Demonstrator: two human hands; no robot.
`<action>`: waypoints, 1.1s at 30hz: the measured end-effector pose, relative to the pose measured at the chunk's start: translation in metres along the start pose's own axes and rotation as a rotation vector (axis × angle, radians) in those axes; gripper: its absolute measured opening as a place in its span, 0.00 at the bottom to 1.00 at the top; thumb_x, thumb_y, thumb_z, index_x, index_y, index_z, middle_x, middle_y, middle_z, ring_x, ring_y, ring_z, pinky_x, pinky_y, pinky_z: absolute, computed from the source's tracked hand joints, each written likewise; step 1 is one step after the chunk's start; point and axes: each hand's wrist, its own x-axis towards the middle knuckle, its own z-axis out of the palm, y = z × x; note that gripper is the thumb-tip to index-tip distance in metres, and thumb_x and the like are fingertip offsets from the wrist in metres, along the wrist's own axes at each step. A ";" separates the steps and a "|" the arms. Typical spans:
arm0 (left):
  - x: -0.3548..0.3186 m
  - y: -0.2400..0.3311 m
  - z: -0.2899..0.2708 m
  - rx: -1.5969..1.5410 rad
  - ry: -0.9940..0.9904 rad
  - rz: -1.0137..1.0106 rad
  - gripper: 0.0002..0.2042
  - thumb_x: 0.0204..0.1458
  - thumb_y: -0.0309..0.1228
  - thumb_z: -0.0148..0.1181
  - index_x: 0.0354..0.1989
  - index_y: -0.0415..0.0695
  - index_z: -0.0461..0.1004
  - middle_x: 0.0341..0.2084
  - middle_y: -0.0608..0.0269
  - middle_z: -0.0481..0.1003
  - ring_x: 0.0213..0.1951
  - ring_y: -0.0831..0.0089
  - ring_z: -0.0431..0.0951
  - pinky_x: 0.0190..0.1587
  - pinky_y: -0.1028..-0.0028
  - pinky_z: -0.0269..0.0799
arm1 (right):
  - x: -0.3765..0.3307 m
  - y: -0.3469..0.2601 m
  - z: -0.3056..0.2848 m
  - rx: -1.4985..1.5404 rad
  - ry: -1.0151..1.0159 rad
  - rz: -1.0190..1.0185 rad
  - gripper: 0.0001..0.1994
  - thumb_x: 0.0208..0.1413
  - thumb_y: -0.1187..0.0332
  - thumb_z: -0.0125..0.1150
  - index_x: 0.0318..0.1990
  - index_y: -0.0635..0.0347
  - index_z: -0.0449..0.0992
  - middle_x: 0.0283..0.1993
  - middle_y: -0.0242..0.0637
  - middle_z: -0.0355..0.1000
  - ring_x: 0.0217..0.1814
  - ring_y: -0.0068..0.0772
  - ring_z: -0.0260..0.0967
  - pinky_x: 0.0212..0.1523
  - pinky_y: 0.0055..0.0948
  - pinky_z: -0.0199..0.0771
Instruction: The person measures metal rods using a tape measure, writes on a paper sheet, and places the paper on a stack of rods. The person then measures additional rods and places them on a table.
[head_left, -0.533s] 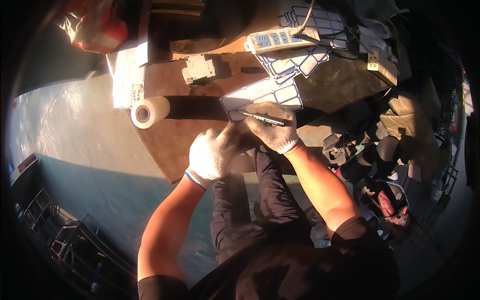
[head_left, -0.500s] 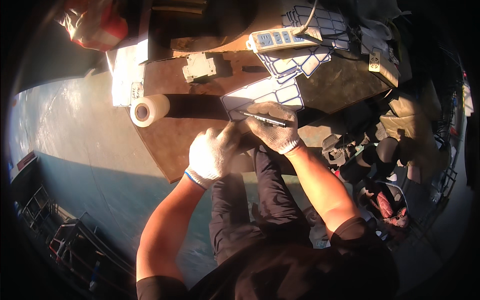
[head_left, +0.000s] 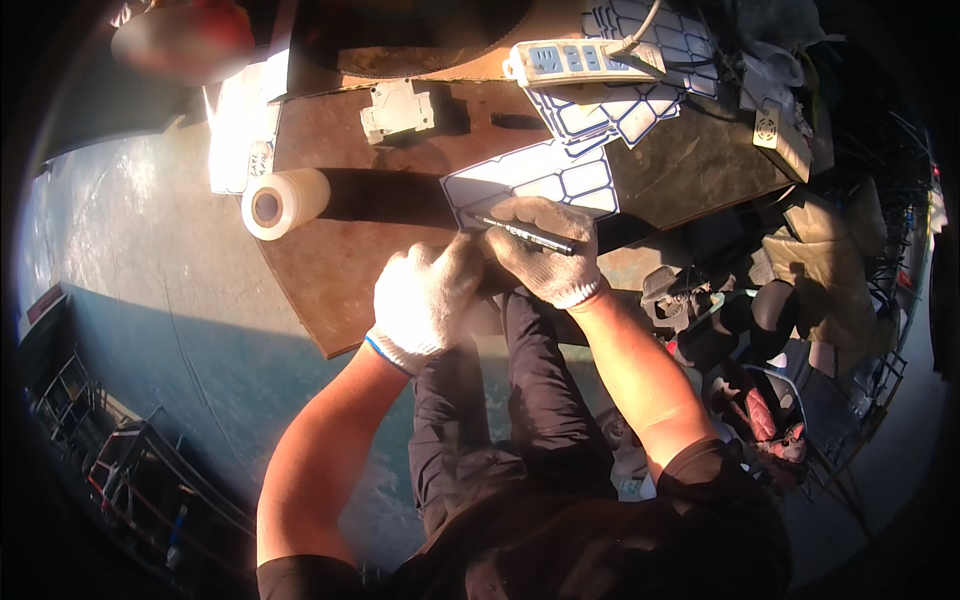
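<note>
My right hand (head_left: 548,250), in a knitted work glove, is closed around a black marker pen (head_left: 535,234). The pen slants across the fingers, its tip pointing left over the near part of a white label sheet (head_left: 545,175) with blue-outlined boxes. Also gloved, my left hand (head_left: 425,298) is curled at the sheet's near left corner, thumb and forefinger together at the edge. Shadow partly hides those fingertips. The sheet lies on a brown board tabletop (head_left: 330,270), near its front edge.
On the tabletop stand a roll of pale film or tape (head_left: 300,195) and a white circuit breaker (head_left: 398,110). A power strip (head_left: 580,62) rests on more label sheets (head_left: 650,115) at the back. A small vented box (head_left: 782,138) sits at right, above a cluttered pail (head_left: 765,415).
The view has shifted slightly, so the table things appear a little displaced. My right hand keeps the pen at the sheet, and my left hand stays at its corner.
</note>
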 end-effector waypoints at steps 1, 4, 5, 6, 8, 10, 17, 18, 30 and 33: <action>0.000 -0.001 0.000 -0.003 0.006 0.015 0.28 0.38 0.34 0.72 0.54 0.49 0.83 0.58 0.65 0.78 0.36 0.60 0.77 0.40 0.60 0.78 | 0.000 0.001 0.001 0.005 0.001 -0.002 0.08 0.52 0.73 0.76 0.39 0.63 0.84 0.35 0.41 0.83 0.33 0.41 0.83 0.35 0.34 0.83; 0.001 0.000 -0.003 -0.003 0.012 0.041 0.27 0.37 0.35 0.72 0.53 0.49 0.83 0.57 0.65 0.78 0.36 0.60 0.77 0.39 0.60 0.78 | 0.000 0.001 0.002 -0.010 0.003 -0.004 0.08 0.52 0.75 0.75 0.39 0.63 0.83 0.35 0.41 0.83 0.34 0.42 0.84 0.36 0.34 0.83; 0.001 0.000 -0.003 0.005 0.017 0.048 0.27 0.37 0.35 0.72 0.53 0.49 0.83 0.57 0.65 0.78 0.36 0.60 0.77 0.39 0.60 0.78 | 0.000 0.000 0.002 -0.020 0.003 -0.004 0.08 0.52 0.75 0.75 0.39 0.63 0.83 0.35 0.41 0.82 0.34 0.42 0.84 0.36 0.34 0.83; 0.001 0.000 -0.004 0.012 0.023 0.055 0.27 0.37 0.35 0.73 0.53 0.49 0.83 0.57 0.66 0.78 0.36 0.60 0.77 0.39 0.60 0.78 | 0.000 0.000 0.002 -0.015 0.002 -0.004 0.08 0.52 0.75 0.75 0.39 0.63 0.83 0.35 0.41 0.82 0.34 0.42 0.84 0.36 0.34 0.83; 0.001 -0.001 -0.002 0.031 0.045 0.071 0.27 0.37 0.35 0.73 0.52 0.49 0.83 0.58 0.66 0.78 0.36 0.60 0.77 0.39 0.60 0.77 | -0.001 0.002 0.002 -0.009 0.002 -0.003 0.08 0.52 0.75 0.75 0.39 0.63 0.83 0.35 0.41 0.82 0.34 0.42 0.83 0.35 0.34 0.83; 0.000 -0.003 0.001 0.034 0.064 0.080 0.26 0.37 0.35 0.73 0.51 0.49 0.84 0.58 0.66 0.78 0.36 0.61 0.77 0.39 0.61 0.77 | -0.001 0.004 0.000 -0.021 -0.012 -0.036 0.08 0.52 0.76 0.75 0.39 0.63 0.83 0.35 0.41 0.82 0.33 0.42 0.83 0.35 0.34 0.83; 0.004 0.004 -0.014 0.091 0.038 0.143 0.25 0.38 0.35 0.72 0.51 0.49 0.84 0.58 0.66 0.78 0.38 0.61 0.77 0.40 0.61 0.77 | -0.001 -0.003 -0.003 0.008 0.008 0.075 0.08 0.52 0.75 0.75 0.39 0.64 0.84 0.33 0.42 0.82 0.33 0.40 0.83 0.35 0.33 0.82; 0.004 0.004 -0.013 0.088 0.038 0.139 0.25 0.38 0.35 0.72 0.50 0.49 0.84 0.58 0.66 0.78 0.38 0.61 0.77 0.41 0.61 0.77 | -0.002 -0.004 -0.003 0.019 0.013 0.096 0.08 0.52 0.75 0.75 0.39 0.64 0.84 0.33 0.41 0.82 0.33 0.40 0.83 0.35 0.33 0.82; 0.002 0.002 -0.001 0.076 0.144 0.178 0.24 0.37 0.35 0.72 0.49 0.50 0.83 0.54 0.66 0.78 0.38 0.61 0.76 0.41 0.61 0.76 | -0.003 0.001 0.001 0.035 0.013 0.059 0.08 0.53 0.73 0.76 0.39 0.63 0.84 0.35 0.41 0.83 0.34 0.40 0.84 0.36 0.33 0.82; 0.004 0.003 -0.004 0.063 0.147 0.171 0.24 0.37 0.35 0.71 0.49 0.50 0.83 0.53 0.66 0.78 0.38 0.61 0.76 0.40 0.61 0.76 | -0.001 0.001 0.002 0.015 0.012 0.031 0.08 0.53 0.73 0.76 0.39 0.63 0.84 0.35 0.41 0.83 0.34 0.41 0.84 0.36 0.33 0.82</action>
